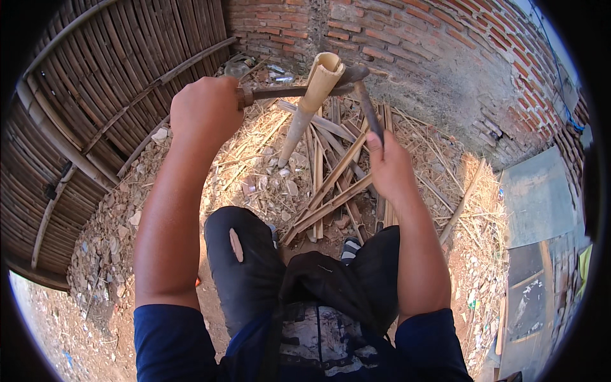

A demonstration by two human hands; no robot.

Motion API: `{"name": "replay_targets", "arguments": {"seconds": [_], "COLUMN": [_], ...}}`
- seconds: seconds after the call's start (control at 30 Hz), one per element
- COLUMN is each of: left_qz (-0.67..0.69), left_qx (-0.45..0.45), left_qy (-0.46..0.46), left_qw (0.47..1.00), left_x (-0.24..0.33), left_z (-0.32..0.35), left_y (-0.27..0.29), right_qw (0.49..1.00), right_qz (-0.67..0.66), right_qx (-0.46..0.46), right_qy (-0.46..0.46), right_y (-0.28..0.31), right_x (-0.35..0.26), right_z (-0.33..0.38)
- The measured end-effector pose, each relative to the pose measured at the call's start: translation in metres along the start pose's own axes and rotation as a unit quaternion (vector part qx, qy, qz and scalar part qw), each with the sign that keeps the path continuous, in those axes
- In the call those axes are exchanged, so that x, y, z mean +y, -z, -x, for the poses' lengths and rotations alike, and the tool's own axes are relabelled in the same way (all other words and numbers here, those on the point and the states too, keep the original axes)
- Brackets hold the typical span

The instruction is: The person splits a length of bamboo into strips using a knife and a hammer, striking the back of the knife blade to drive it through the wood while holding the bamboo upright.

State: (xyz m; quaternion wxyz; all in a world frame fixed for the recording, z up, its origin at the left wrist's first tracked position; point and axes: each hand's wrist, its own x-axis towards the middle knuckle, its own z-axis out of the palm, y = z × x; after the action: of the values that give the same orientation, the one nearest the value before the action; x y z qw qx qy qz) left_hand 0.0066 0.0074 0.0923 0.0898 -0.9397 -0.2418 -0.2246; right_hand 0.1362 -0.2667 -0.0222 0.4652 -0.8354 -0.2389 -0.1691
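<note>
My left hand (207,111) is wrapped around the handle of a machete (273,91), whose dark blade points right. The blade crosses an upright, slightly tilted bamboo piece (312,102) below its hollow, split-edged top. Part of the blade is hidden by the bamboo. In my right hand (390,167) is the handle of a hammer (368,105). Its dark head lies at the blade's far end, just right of the bamboo; whether they touch I cannot tell. The bamboo's lower end meets the littered ground, and neither hand is on it.
Split bamboo strips (337,181) lie crossed in a pile before my knees. Stones and dry shavings cover the ground (254,172). A bamboo slat wall (127,70) stands left, a brick wall (407,44) behind. Grey sheets (538,197) lean at right.
</note>
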Motion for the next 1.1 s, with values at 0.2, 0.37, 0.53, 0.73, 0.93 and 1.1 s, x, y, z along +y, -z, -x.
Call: {"name": "replay_targets", "arguments": {"seconds": [0.2,0.37,0.53,0.73,0.93,1.1], "left_qz": [-0.007,-0.005,0.005,-0.010,-0.007,0.002], "left_qx": [-0.036,0.003,0.000,-0.018,-0.007,0.017], "left_qy": [0.011,0.004,-0.010,0.004,0.002,0.010], "left_qw": [0.999,1.000,1.000,1.000,1.000,1.000], "left_x": [-0.006,-0.012,-0.006,-0.010,-0.011,-0.016], "left_z": [0.000,0.000,-0.003,0.001,-0.003,-0.008], "left_y": [0.005,-0.004,-0.002,-0.002,-0.001,-0.004], "right_qw": [0.995,0.974,0.989,0.993,0.993,0.979], "right_qz": [0.011,-0.211,0.098,0.047,-0.090,0.125], "right_qx": [-0.086,0.067,-0.109,-0.094,0.073,-0.159], "right_qy": [-0.048,-0.052,-0.024,-0.056,-0.018,-0.020], "right_y": [0.040,0.051,0.000,0.034,0.035,0.003], "right_x": [-0.031,-0.040,-0.005,-0.021,-0.025,-0.002], "right_z": [-0.022,-0.016,-0.006,-0.014,0.005,0.008]}}
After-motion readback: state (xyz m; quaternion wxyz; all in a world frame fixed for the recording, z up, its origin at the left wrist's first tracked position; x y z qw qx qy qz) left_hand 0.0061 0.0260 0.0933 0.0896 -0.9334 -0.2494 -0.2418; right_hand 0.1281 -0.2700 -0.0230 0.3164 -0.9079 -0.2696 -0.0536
